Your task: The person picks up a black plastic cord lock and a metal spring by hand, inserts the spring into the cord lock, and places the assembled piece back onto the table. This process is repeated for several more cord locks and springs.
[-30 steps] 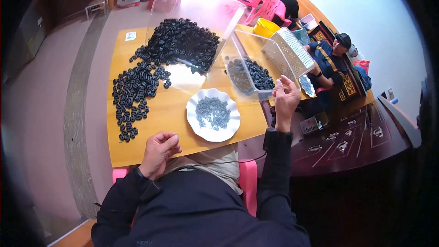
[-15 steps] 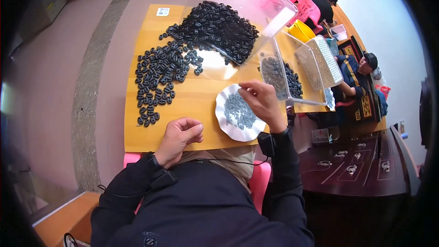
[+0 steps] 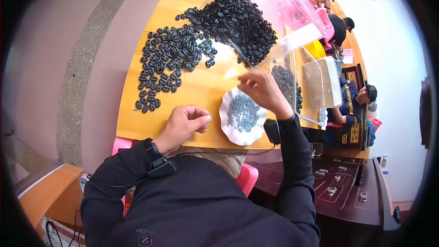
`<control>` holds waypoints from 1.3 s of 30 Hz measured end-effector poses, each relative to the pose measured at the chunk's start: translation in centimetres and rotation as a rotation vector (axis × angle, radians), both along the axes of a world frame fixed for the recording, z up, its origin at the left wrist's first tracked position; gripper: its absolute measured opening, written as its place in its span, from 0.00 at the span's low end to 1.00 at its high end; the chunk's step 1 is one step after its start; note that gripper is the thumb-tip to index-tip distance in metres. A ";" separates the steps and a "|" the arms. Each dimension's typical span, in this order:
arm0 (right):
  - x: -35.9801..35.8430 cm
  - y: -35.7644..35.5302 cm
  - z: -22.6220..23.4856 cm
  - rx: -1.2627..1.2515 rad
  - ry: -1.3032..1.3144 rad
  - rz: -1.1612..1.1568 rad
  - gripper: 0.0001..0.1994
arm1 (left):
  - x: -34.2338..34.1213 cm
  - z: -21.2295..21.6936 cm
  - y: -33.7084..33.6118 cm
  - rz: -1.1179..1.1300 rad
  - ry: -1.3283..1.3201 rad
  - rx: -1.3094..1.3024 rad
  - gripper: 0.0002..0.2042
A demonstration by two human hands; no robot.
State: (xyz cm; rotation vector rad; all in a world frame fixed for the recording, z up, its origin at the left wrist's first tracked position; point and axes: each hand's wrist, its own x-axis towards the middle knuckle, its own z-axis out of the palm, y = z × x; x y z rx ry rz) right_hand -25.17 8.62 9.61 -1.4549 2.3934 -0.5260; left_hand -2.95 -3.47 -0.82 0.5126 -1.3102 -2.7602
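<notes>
My left hand [image 3: 185,123] rests on the yellow table [image 3: 201,91] near its front edge, fingers curled with the thumb against the fingertips; whether it holds a part I cannot tell. My right hand [image 3: 263,92] hovers over the far rim of a white scalloped plate [image 3: 228,130] filled with small grey metal pieces [image 3: 242,112]. Its fingers are pinched together; anything between them is too small to see. A big spread of black plastic loops [image 3: 183,55] lies on the table beyond both hands.
A clear plastic bin [image 3: 283,7] stands at the back right, a smaller clear box [image 3: 288,82] with dark parts beside the plate. A white basket [image 3: 322,82] and seated people [image 3: 356,100] are to the right. A dark carved table [image 3: 338,192] is at lower right.
My right hand came from the clear box on the right to above the plate. My left hand stayed on the table. The view shifted closer and to the right.
</notes>
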 end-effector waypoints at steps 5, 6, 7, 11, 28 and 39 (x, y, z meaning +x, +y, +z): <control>1.8 2.3 -1.0 -0.013 -0.062 -0.108 0.09 | -0.3 -0.2 0.2 -0.025 0.012 0.053 0.05; 1.9 1.8 -1.1 -0.016 -0.068 -0.107 0.09 | -0.3 -0.2 0.4 -0.024 0.007 0.050 0.05; 2.0 1.2 -1.1 -0.046 -0.061 -0.111 0.09 | -0.2 -0.2 0.5 -0.024 -0.005 0.064 0.05; 1.8 -1.9 -2.3 -0.109 -0.097 -0.098 0.10 | 0.3 0.4 0.1 -0.033 -0.022 0.105 0.05; 0.7 -6.7 -5.3 0.059 0.180 -0.010 0.15 | 1.4 1.4 -1.5 -0.048 -0.097 0.253 0.05; -1.7 -6.7 -6.0 -0.092 0.181 -0.005 0.12 | 1.6 1.1 -1.0 -0.057 -0.124 0.228 0.05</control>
